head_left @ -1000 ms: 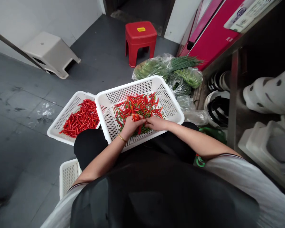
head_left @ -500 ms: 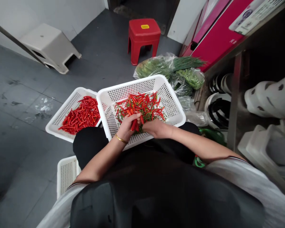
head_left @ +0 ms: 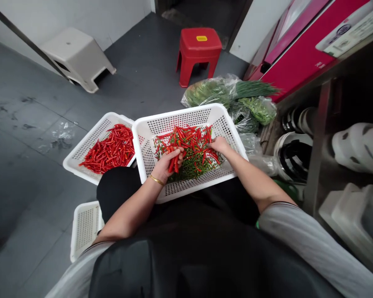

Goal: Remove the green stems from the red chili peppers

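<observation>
A white perforated basket (head_left: 186, 115) rests on my lap, with red chili peppers (head_left: 189, 134) and loose green stems (head_left: 195, 165) inside. My left hand (head_left: 168, 163), with a gold bracelet at the wrist, is closed around several red chilies (head_left: 174, 160) over the left part of this basket. At the right side of the pile, my right hand (head_left: 220, 145) reaches in with its fingertips close together at the chilies; whether it grips one is hard to see. To the left, a second white basket (head_left: 75, 159) holds a heap of red chilies (head_left: 112, 149).
Bagged green vegetables (head_left: 208, 93) lie beyond the basket. A red stool (head_left: 200, 41) and a beige stool (head_left: 71, 49) stand on the dark floor. Another white basket (head_left: 85, 225) sits at lower left. Shelving with stacked containers (head_left: 357, 149) runs along the right.
My right hand has moved from beside my left hand to the right side of the chili pile. My left hand keeps hold of its chilies. The view has shifted slightly.
</observation>
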`<action>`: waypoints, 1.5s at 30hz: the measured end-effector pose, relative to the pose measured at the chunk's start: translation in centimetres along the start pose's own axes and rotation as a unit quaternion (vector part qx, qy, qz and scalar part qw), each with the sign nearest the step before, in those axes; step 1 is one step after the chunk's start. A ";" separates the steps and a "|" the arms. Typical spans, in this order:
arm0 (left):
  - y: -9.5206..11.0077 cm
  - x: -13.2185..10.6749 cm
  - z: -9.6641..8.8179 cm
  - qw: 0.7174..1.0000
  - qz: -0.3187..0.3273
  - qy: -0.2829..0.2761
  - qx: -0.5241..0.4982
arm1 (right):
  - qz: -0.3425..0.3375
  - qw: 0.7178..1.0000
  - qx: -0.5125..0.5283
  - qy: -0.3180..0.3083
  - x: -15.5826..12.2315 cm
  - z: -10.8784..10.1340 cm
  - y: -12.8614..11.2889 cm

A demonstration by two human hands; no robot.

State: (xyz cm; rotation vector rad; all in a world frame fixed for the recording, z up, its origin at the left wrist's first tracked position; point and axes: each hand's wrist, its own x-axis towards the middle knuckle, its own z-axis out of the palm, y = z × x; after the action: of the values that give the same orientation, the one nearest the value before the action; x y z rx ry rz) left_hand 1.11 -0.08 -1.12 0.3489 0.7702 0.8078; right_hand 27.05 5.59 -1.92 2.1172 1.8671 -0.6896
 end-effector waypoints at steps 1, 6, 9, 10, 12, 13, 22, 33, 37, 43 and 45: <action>-0.2 0.2 0.1 1.000 -0.004 0.014 0.018 | -0.007 1.000 0.012 0.003 -0.8 0.3 -0.2; -1.6 1.0 0.9 0.992 -0.002 0.060 0.110 | -0.204 0.978 -0.045 -0.023 -7.3 1.3 -3.7; -2.0 0.4 1.4 0.985 0.042 0.060 0.156 | -0.286 0.952 -0.070 -0.080 -10.4 1.2 -5.9; -2.0 0.0 1.6 0.983 0.054 0.057 0.165 | -0.308 0.946 -0.055 -0.090 -11.0 1.0 -6.2; -1.8 -1.2 2.2 0.977 0.077 0.037 0.196 | -0.339 0.933 -0.006 -0.120 -11.4 0.5 -6.4; -1.6 -1.8 2.6 0.969 0.092 0.018 0.229 | -0.336 0.929 0.019 -0.155 -11.2 0.2 -6.2; -0.6 -1.6 2.7 0.970 0.115 0.037 0.212 | -0.119 0.975 0.038 -0.185 -3.7 -2.0 -2.4; -1.3 1.3 -0.3 0.994 0.008 0.078 0.079 | -0.095 0.994 -0.006 0.044 -1.0 -0.4 -1.5; -1.9 1.5 0.1 0.993 -0.026 0.059 0.100 | -0.285 0.958 0.036 0.011 -6.7 -0.2 -3.0; -1.9 -0.7 1.8 0.938 0.191 -0.001 0.288 | -0.181 0.942 0.239 -0.148 -8.9 2.7 -5.6; -1.7 -1.0 1.8 0.924 0.213 -0.012 0.316 | -0.110 0.941 0.261 -0.188 -6.9 2.4 -4.9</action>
State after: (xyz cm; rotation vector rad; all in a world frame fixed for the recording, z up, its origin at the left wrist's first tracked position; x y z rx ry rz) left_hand 2.86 -1.96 -0.32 1.1349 0.9372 0.9413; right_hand 21.31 -0.76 0.02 1.8556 1.8534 -1.6700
